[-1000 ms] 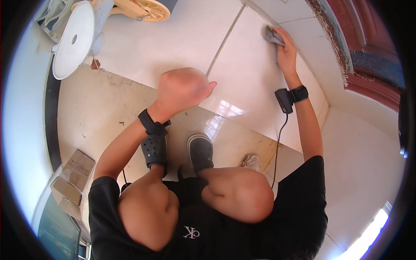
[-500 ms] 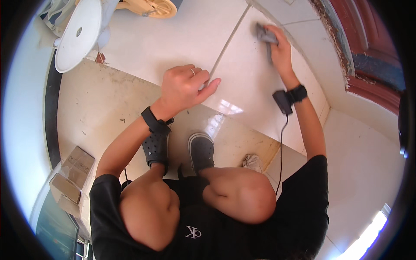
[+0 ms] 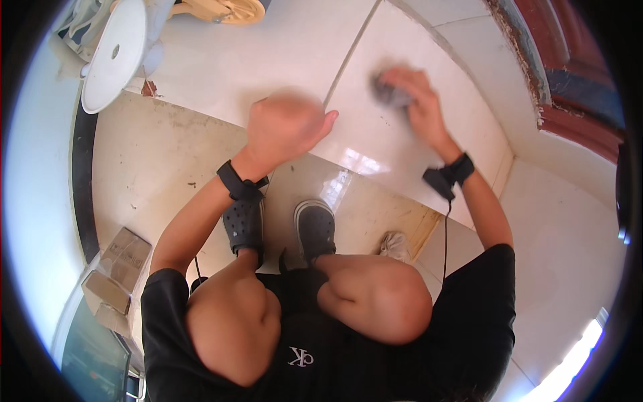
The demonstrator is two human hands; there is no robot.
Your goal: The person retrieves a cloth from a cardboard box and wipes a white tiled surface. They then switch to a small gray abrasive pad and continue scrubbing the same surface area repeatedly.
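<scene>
My right hand [image 3: 422,110] is closed around a grey wad [image 3: 393,94] that looks like a cloth, blurred by motion. It is on or just over the pale, glossy tiled step [image 3: 221,57], right of the tile joint. A few tiny dark specks [image 3: 386,121] lie on the tile just below the wad. My left hand [image 3: 284,127] is near the front edge of the step, left of the joint. Its fingers are curled in and smeared, with the thumb pointing right; what lies inside is hidden. Black straps circle both wrists, and a cable hangs from the right one.
A white round disc on a stand [image 3: 115,53] and a yellow wheel [image 3: 244,10] are at the far left. A worn red-brown door frame [image 3: 579,130] borders the right. Cardboard boxes [image 3: 120,258] stand lower left; a light shoe [image 3: 395,246] sits beside my dark clogs [image 3: 315,228].
My right hand has come nearer and to the left with the grey wad. My left hand has stayed about in place, its fingers now more blurred.
</scene>
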